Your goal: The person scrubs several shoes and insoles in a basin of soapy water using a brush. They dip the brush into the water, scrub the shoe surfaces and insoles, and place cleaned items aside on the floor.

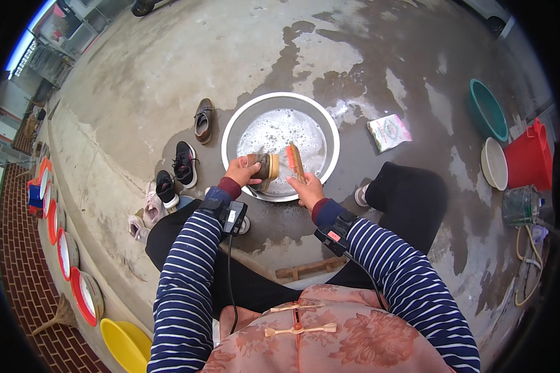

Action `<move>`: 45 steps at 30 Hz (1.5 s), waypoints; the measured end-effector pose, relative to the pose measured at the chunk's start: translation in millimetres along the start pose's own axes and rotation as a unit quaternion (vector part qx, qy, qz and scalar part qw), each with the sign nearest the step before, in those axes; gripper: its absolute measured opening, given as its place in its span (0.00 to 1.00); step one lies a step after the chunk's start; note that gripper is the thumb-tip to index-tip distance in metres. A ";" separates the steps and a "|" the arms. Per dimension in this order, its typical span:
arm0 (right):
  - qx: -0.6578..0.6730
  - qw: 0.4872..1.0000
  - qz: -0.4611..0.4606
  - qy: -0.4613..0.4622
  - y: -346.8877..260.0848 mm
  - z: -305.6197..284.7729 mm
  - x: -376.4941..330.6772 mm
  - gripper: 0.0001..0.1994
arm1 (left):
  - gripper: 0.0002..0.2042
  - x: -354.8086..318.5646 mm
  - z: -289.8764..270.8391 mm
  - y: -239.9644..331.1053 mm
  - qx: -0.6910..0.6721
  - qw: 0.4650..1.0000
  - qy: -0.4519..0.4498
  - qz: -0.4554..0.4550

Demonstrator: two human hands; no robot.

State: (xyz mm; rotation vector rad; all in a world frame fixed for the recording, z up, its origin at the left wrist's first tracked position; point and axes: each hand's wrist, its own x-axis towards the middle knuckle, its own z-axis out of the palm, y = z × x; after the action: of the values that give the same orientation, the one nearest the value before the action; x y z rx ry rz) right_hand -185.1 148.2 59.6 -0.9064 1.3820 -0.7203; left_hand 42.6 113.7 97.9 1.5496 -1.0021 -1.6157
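A brown shoe [264, 166] with a tan sole is gripped in my left hand [242, 170], over the near part of a wide metal basin [335, 133]. Sudsy water [280, 130] fills the basin. My right hand [307, 190] is closed round the handle of a wooden scrub brush [297, 163] with orange bristles. The brush stands upright just right of the shoe, and a small gap shows between them. Much of the shoe's near end is hidden by my left hand.
Left of the basin lie a brown shoe [203, 121], black sneakers [185, 164] and pale pink shoes [154, 202]. A white and pink packet [389, 132] rests on the wet concrete. Far right are a green basin [488, 109], a white bowl [494, 163] and a red bucket [529, 155].
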 end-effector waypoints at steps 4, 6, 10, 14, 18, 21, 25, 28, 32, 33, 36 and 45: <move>0.007 0.993 -0.122 0.000 -16.5 -13.9 -10.8 0.30 | 0.12 -22.5 12.1 45.6 -0.075 0.997 -0.005 -0.012; -0.029 0.981 -0.191 -0.024 -25.9 -17.2 -12.0 0.32 | 0.10 -34.3 20.8 60.2 -0.111 0.993 -0.033 -0.021; 0.011 0.971 -0.224 -0.087 -42.1 -19.6 -10.5 0.39 | 0.12 -50.6 31.9 73.1 -0.154 0.986 -0.020 -0.053; 0.036 0.972 -0.105 -0.208 -46.2 -18.3 -5.7 0.45 | 0.14 -46.5 28.0 68.0 -0.198 0.973 -0.084 -0.087; 0.051 0.974 -0.065 -0.212 -36.3 -8.9 7.8 0.42 | 0.17 -26.5 16.3 47.1 -0.227 0.963 -0.091 -0.111; 0.054 0.978 -0.017 -0.200 -21.7 2.9 26.6 0.39 | 0.21 -10.3 5.0 23.8 -0.023 0.993 -0.077 -0.087; 0.122 0.980 0.077 -0.135 3.2 17.1 57.0 0.29 | 0.27 8.3 -16.3 -4.3 0.095 0.977 -0.099 -0.162; 0.185 0.973 0.108 -0.080 18.9 18.9 80.2 0.24 | 0.27 12.0 -11.8 -38.1 0.109 0.971 -0.125 -0.174; 0.187 0.966 0.153 -0.093 36.1 19.2 113.1 0.21 | 0.24 28.4 12.6 -78.4 0.206 0.966 -0.066 0.139; 0.212 0.958 0.167 -0.100 42.1 20.3 121.2 0.20 | 0.23 35.0 11.2 -81.8 0.175 0.974 -0.067 0.128; 0.224 0.947 0.208 -0.101 63.4 19.9 149.8 0.19 | 0.20 62.1 0.6 -80.5 0.081 0.991 -0.085 0.063; -0.164 0.985 0.018 -0.056 109.9 -18.8 194.7 0.30 | 0.22 81.7 -28.8 -73.8 0.028 0.999 -0.009 -0.039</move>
State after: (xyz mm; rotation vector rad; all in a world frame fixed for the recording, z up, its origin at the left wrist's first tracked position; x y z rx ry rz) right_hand -197.4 32.2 -132.1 -1.1581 1.4359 -0.4108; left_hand 68.8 75.1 -5.8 1.6322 -1.0171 -1.6708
